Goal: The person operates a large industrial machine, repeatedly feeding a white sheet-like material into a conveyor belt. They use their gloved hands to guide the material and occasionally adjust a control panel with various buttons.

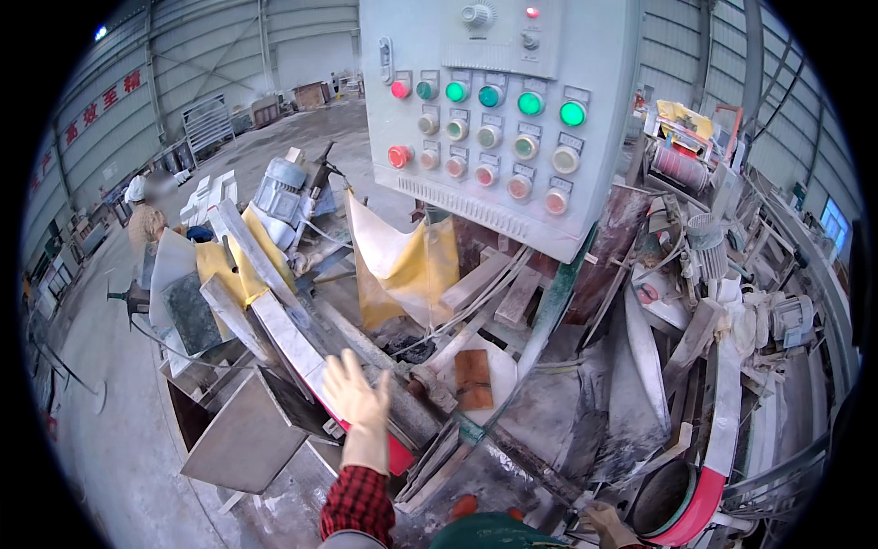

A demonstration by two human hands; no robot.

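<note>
My left hand (355,403), in a cream glove with a red-checked sleeve behind it, reaches forward with its fingers spread. It is over a long white-topped rail (285,331) with a red end (399,455), and holds nothing; whether it touches the rail I cannot tell. At the lower edge, my right hand (607,525) shows in part, also gloved, near a round dark drum opening (666,499) with a curved red rim (697,511). Its fingers are too unclear to read. Ahead hangs a grey control cabinet (498,215) with rows of buttons, several lit green.
A reddish-brown block (473,379) lies beyond my left hand. Yellow-and-white sheeting (402,261) hangs below the cabinet. Flat grey slabs (247,435) lean at the left. Motors (280,190) and dusty machine parts (706,240) stand around. A person (144,220) is at the far left.
</note>
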